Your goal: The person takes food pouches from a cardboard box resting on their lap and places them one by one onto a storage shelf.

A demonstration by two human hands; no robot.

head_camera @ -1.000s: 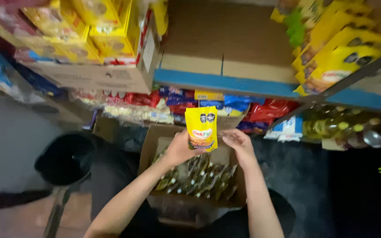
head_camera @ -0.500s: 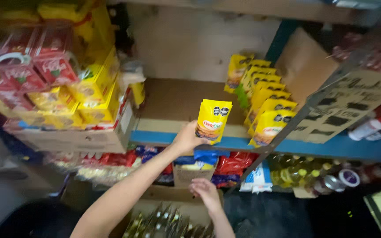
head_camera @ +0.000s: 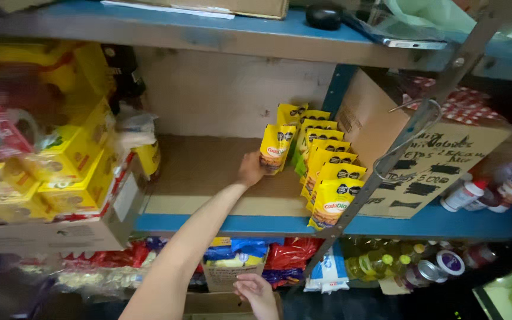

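The yellow pouch (head_camera: pixel 276 148) stands upright on the cardboard-lined shelf (head_camera: pixel 208 172), at the left end of a row of like pouches (head_camera: pixel 327 172) that runs forward to the shelf's blue front edge. The left hand (head_camera: pixel 251 169) is reached deep in, its fingers closed round the pouch's lower left edge, pinching it. The right hand (head_camera: pixel 256 291) hangs low, below the shelf, loosely curled over a carton (head_camera: pixel 226 275); it seems to hold nothing, though its palm is hidden.

To seat the pouch well, I judge it should be set flat on its base and squared with the row beside it, touching its neighbour so it cannot tip back into the bare space to the left. Let go only once it stands alone. The metal upright (head_camera: pixel 386 160) and the brown box (head_camera: pixel 422 154) crowd the right side, so the arm is better drawn back along the open left. The stacked yellow packs (head_camera: pixel 72 172) at far left lean outward; keep the elbow off them.
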